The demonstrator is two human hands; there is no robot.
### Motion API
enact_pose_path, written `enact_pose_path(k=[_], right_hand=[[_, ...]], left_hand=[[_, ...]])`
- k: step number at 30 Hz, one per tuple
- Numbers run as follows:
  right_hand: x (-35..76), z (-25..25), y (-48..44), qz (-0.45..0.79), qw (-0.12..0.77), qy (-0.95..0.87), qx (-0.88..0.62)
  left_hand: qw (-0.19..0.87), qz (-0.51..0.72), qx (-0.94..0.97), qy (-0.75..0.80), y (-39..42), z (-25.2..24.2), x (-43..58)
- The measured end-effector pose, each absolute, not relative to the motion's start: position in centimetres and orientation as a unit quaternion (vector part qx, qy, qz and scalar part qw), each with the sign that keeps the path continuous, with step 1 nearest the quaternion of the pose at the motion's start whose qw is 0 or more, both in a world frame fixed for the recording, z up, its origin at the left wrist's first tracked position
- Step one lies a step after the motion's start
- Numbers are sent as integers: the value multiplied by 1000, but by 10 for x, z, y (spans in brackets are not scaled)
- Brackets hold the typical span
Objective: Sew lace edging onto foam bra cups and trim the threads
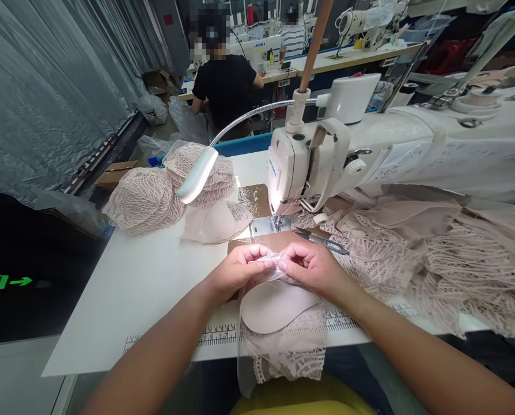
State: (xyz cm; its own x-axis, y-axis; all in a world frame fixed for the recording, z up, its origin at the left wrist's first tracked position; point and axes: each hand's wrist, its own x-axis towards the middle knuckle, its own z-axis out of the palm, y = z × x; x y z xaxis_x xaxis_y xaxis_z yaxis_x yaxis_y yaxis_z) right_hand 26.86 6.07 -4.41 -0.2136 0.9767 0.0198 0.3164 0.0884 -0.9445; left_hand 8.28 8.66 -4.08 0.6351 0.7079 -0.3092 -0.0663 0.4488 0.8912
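Between both hands, in front of the sewing machine [279, 173], is the upper edge of a beige lace piece [287, 346]. My left hand [244, 266] pinches that edge between thumb and fingers. Close beside it, my right hand [311, 265] pinches the same edge, the thumb tips almost meeting. A smooth pale bra cup [277, 305] lies against the lace below my hands. The lace hangs over the table's front edge. Just beyond my right hand rest dark thread snips [326, 241], near the needle plate [268, 226].
Stacked lace cups [145, 199] stand at the back left, with a single lace-covered cup [218, 222] nearer the needle. Loose lace pieces [413, 253] pile up on the right. A lamp [197, 176] arches over the white table [154, 288]. Another person [225, 86] sits beyond.
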Motion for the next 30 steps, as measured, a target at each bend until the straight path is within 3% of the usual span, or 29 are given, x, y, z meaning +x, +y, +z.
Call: enact_pose_path(k=[12, 19, 24, 30], right_hand=[[268, -43, 58, 461, 371, -625, -509], [268, -39, 61, 556, 376, -551, -495], [268, -34, 60, 437, 362, -629, -531], [270, -36, 63, 474, 362, -602, -531]], left_hand=[[752, 283, 478, 354, 85, -39, 88], [737, 301, 495, 348, 85, -39, 88], [712, 307, 523, 355, 86, -43, 88], [663, 320, 544, 402, 88, -42, 86]])
